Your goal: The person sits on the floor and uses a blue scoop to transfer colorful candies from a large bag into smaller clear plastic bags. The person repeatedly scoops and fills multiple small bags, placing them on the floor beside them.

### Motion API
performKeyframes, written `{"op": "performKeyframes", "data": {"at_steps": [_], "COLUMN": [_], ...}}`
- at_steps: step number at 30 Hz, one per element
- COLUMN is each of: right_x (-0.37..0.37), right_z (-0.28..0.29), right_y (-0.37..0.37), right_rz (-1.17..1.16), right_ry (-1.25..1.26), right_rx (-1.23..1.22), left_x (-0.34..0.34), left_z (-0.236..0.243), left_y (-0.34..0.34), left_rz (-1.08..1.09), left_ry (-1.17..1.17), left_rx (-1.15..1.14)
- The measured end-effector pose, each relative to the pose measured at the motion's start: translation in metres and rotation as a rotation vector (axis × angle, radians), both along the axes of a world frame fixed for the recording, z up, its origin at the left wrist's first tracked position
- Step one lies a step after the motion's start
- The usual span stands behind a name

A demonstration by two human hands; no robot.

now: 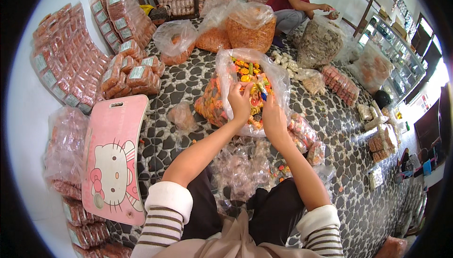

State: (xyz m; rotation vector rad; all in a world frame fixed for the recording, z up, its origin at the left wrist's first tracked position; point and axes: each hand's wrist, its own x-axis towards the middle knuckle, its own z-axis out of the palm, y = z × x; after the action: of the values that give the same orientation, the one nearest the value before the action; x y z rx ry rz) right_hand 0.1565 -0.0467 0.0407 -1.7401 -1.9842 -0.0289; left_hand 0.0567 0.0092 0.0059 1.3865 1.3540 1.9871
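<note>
In front of me an open clear plastic bag [279,76] stands on the floor, filled with small flower-shaped pieces [245,71] in orange, yellow and green. Both of my hands are over its mouth, close together. My left hand [240,103] is closed, thumb and fingers pinched at the left of a little cluster of yellow flower-shaped pieces [255,89]. On the other side my right hand [273,116] is also closed, its fingertips at a small blue piece [263,96]. Exactly what each pinch holds is partly hidden by the fingers.
Crumpled clear bags [240,166] lie between my legs. Filled packets [304,133] rest right of the bag. A pink folding table [111,121] leans at left beside stacked packs [71,50]. Large filled bags [250,29] stand behind; a person [290,3] sits at the back right.
</note>
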Motion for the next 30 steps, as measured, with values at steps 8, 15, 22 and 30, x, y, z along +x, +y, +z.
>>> {"op": "performKeyframes", "data": {"at_steps": [8, 15, 22, 30], "right_x": [0.009, 0.043, 0.043, 0.037], "right_z": [-0.031, -0.035, -0.02, -0.036], "right_y": [0.0, -0.006, 0.014, 0.028], "right_rz": [0.091, -0.046, -0.006, 0.013], "right_ry": [-0.248, -0.271, 0.457, 0.55], "right_rx": [0.194, -0.137, -0.156, -0.126], "left_x": [-0.015, -0.034, -0.017, 0.003], "left_z": [-0.025, -0.034, -0.033, -0.02], "left_y": [0.025, 0.051, 0.031, 0.0], "left_rz": [0.076, -0.003, -0.213, -0.581], "left_ry": [-0.077, -0.419, -0.3, -0.298], "left_rx": [-0.214, -0.25, -0.41, -0.598]}}
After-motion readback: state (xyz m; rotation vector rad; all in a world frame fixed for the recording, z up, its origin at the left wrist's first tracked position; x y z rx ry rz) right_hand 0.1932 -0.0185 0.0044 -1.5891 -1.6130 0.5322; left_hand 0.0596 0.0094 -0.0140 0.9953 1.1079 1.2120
